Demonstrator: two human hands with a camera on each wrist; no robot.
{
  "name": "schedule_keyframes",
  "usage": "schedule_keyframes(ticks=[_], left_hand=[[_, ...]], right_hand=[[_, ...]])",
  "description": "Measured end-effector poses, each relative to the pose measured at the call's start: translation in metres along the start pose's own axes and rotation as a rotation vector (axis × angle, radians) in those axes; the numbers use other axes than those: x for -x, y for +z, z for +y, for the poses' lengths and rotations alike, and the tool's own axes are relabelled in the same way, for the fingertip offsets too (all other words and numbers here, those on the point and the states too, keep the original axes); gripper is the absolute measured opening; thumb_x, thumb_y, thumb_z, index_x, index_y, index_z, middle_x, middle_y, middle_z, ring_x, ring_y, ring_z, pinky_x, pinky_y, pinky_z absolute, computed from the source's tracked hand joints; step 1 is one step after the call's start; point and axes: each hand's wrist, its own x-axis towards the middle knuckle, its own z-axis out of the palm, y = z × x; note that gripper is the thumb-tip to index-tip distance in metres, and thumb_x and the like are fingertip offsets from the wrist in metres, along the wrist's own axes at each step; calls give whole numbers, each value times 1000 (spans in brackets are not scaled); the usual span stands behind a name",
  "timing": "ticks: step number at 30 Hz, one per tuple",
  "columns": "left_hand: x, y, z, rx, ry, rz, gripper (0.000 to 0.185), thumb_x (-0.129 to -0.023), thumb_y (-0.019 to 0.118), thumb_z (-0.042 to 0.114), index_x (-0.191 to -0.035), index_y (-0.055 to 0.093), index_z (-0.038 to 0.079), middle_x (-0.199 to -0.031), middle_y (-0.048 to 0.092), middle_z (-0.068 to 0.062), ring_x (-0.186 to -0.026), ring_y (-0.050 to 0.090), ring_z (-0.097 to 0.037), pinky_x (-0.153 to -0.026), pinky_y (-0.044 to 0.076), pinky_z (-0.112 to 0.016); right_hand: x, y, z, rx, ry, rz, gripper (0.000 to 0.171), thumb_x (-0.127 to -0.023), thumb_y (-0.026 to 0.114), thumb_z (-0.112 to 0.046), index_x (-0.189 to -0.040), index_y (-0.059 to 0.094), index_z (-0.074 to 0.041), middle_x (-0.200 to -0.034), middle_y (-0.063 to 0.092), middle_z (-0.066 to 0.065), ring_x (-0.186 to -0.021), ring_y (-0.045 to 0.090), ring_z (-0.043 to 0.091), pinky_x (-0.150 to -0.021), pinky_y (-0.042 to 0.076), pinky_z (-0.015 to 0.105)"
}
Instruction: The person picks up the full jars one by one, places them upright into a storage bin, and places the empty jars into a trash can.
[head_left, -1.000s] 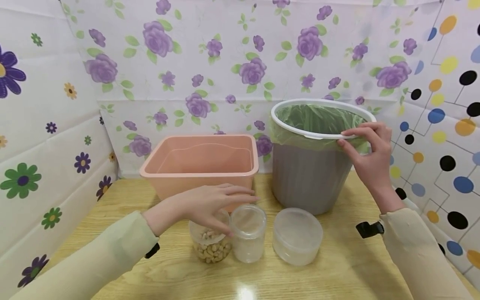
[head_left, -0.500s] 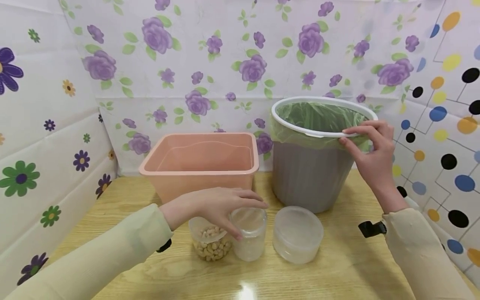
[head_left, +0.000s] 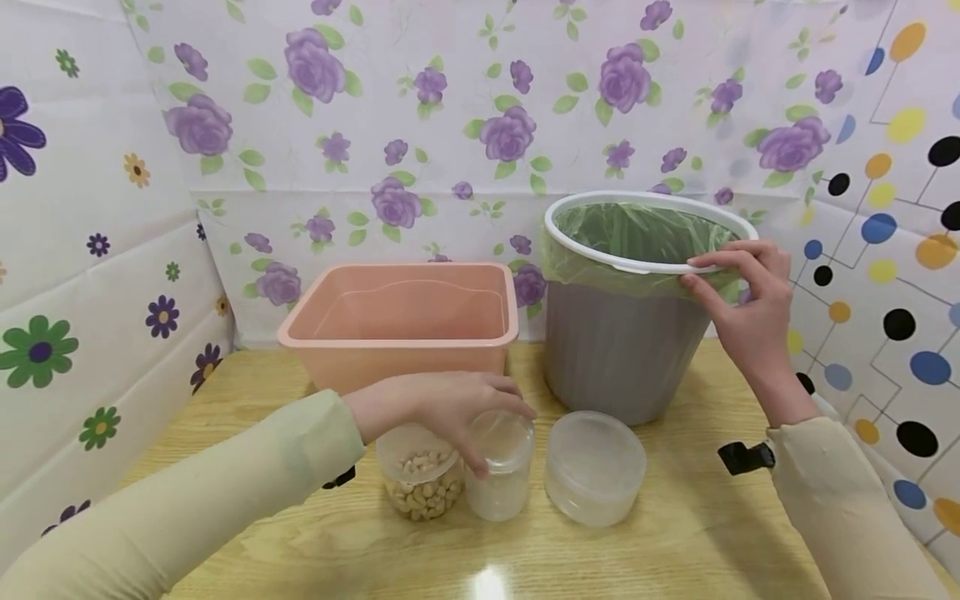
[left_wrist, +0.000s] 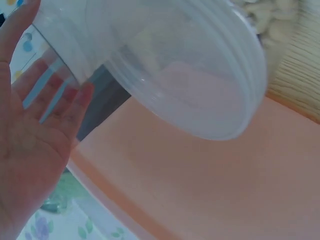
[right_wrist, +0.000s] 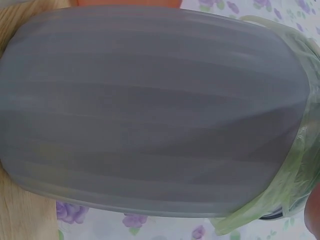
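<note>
My left hand (head_left: 438, 404) reaches over a jar of cashews (head_left: 423, 498) to a clear plastic jar (head_left: 498, 493) standing at its right. The thumb lies on the clear jar's near left side and the fingers curl round its far side; in the left wrist view the fingers (left_wrist: 75, 102) show at the wall of the clear jar. My right hand (head_left: 757, 321) pinches the white rim (head_left: 637, 265) of a grey trash can (head_left: 618, 354), thumb outside over the green liner bag (head_left: 570, 262). Only a bit of that hand shows in the right wrist view.
A pink plastic bin (head_left: 397, 343) stands behind the jars, left of the trash can. A low round container (head_left: 596, 471) with a frosted lid sits right of the clear jar. Patterned sheets (head_left: 450, 125) enclose the wooden table (head_left: 360, 550) at the back and sides.
My left hand has moved right, from above the jars to close round the clear jar. The right hand stays on the trash can's rim.
</note>
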Motion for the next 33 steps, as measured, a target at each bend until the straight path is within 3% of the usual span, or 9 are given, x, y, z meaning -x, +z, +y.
schedule_keyframes(ticks=[12, 24, 33], left_hand=[[-3, 1, 2, 20, -56, -11, 84, -71, 87, 40, -144, 48, 28, -143, 48, -2, -134, 44, -21, -112, 43, -41], [-6, 1, 6, 33, -24, -7, 82, -71, 87, 40, -143, 49, 29, -140, 50, -3, -130, 46, -19, -109, 44, -40], [-6, -29, 11, 60, -13, -62, 77, -74, 86, 34, -142, 50, 24, -143, 49, -1, -132, 46, -18, -113, 41, -36]], right_hand=[[1, 1, -11, -4, 20, -8, 18, -78, 79, 4, -95, 73, 7, -101, 50, -27, -107, 37, -2, -94, 23, 22], [1, 1, -8, -1, -3, 10, 18, -76, 78, 8, -94, 73, 6, -99, 50, -28, -105, 37, -3, -94, 22, 23], [0, 1, -6, -4, -5, 2, 18, -76, 78, 7, -94, 73, 6, -100, 50, -28, -105, 37, -3, -92, 21, 23]])
